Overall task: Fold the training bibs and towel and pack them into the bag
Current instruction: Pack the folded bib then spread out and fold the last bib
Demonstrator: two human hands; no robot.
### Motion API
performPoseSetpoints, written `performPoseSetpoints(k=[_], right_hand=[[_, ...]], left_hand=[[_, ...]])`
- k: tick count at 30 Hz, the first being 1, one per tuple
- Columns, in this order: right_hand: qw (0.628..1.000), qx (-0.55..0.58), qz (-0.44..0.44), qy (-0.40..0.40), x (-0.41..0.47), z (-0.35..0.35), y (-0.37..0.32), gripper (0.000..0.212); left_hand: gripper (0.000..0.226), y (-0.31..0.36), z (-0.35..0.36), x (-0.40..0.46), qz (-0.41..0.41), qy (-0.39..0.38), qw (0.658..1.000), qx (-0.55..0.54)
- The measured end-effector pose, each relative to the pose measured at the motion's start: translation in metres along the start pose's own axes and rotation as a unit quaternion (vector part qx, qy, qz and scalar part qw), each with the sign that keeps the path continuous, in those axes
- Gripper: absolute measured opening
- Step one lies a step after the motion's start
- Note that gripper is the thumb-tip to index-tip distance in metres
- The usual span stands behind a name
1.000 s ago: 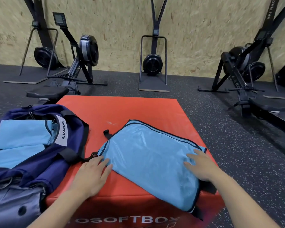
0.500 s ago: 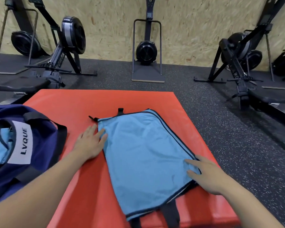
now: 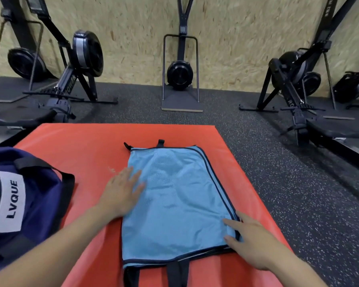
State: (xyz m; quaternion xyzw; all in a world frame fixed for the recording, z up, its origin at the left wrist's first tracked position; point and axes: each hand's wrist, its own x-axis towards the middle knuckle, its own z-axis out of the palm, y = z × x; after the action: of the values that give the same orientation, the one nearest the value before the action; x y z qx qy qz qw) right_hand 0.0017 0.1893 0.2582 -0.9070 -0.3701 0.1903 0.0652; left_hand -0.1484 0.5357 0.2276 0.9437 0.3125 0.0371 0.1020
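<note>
A light-blue mesh training bib with dark trim [image 3: 174, 204] is lying flat on the red padded box [image 3: 87, 150], between the flat-fingered left hand [image 3: 120, 191] and right hand [image 3: 249, 243], each pressing on a side edge.

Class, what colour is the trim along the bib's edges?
Dark navy trim on the light blue bib, seen in the head view.
</note>
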Motion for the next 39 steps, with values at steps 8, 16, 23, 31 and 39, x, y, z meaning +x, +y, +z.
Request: performPoseSetpoints(k=[8,16,23,31,39], right_hand=[[1.0,-0.005,0.008,0.001,-0.022,0.01,-0.011,0.061],[0.999,-0.034,-0.037,-0.006,-0.073,0.033,-0.018,0.062],[0.993,-0.005,-0.113,0.036,-0.122,0.056,0.009,0.061],[0.983,-0.028,-0.175,0.052,-0.143,0.061,0.064,0.047],[0.957,-0.118,-0.249,0.095,-0.111,0.054,0.051,0.062]], left_hand=[[0.087,0.002,0.003,-0.166,0.139,-0.03,0.983,-0.115],[0.037,-0.045,0.021,-0.224,0.15,-0.031,0.985,-0.079],[0.07,-0.065,0.005,-0.278,0.159,-0.017,0.983,-0.088],[0.051,-0.085,0.01,-0.306,0.166,0.03,0.986,-0.01],[0.048,-0.068,0.01,-0.282,0.221,0.055,0.973,0.045]])
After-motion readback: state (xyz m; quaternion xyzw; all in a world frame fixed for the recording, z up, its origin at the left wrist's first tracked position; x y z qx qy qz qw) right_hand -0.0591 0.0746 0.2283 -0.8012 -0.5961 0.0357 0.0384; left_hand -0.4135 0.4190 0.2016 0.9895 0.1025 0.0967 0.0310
